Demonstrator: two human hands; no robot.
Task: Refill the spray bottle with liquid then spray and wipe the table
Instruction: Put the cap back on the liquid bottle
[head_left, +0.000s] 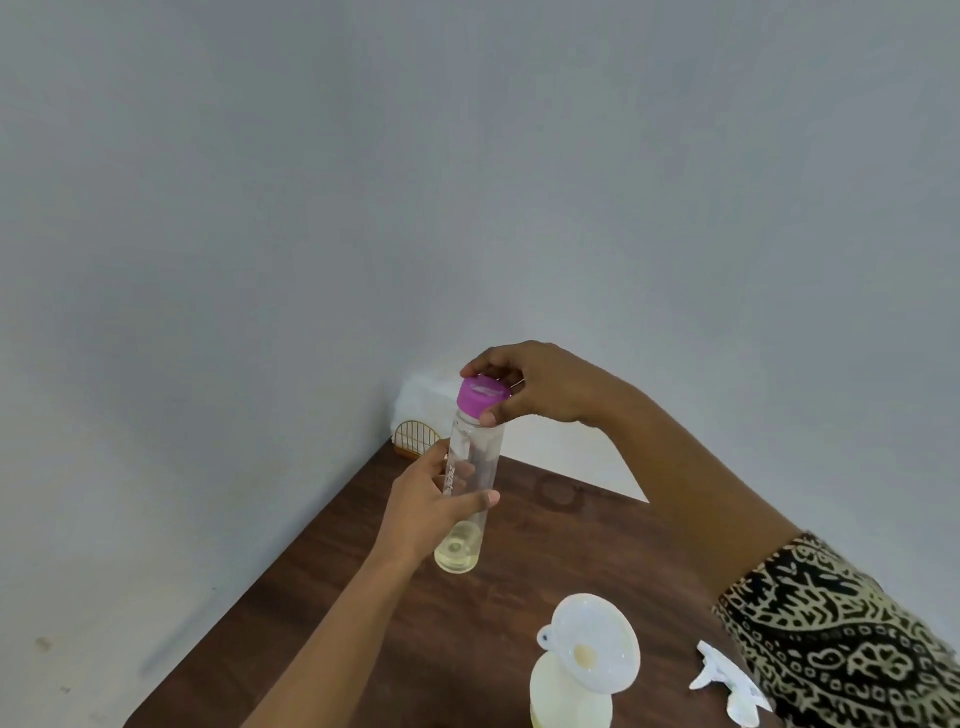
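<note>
Right hand (540, 384): fingers and thumb curled round the purple cap (480, 396), pinching its rim from above. Tightening or loosening: cannot tell.

Left hand (431, 499), at 7 o'clock from the right: wrapped round the mid-body of the refill bottle (478, 457), thumb across the front. Bottle is held in the air over the table (571, 545), tilted, cap toward 12 o'clock.

Contents: only a shallow pale-yellow layer at the base. Judgement: nearly empty, so light. The wall is clear and smooth, probably thin plastic that gives under a hard squeeze and is slippery if wet. Best hold is mid-body, as now, with the cap turned by its rim.

At 5 o'clock from the left hand: the spray bottle (566, 701) stands on the table with pale liquid inside and a white funnel (592, 644) seated in its neck. Judgement: top-heavy with the funnel in, so grip the body below the neck and lift the funnel straight out.

At 4 o'clock, near the table edge and partly under the patterned sleeve (841, 634): the white spray head (727, 686) lies loose, not yet refitted.

At 12 o'clock from the left hand, at the far table corner: a small wire rack (415, 436).
</note>
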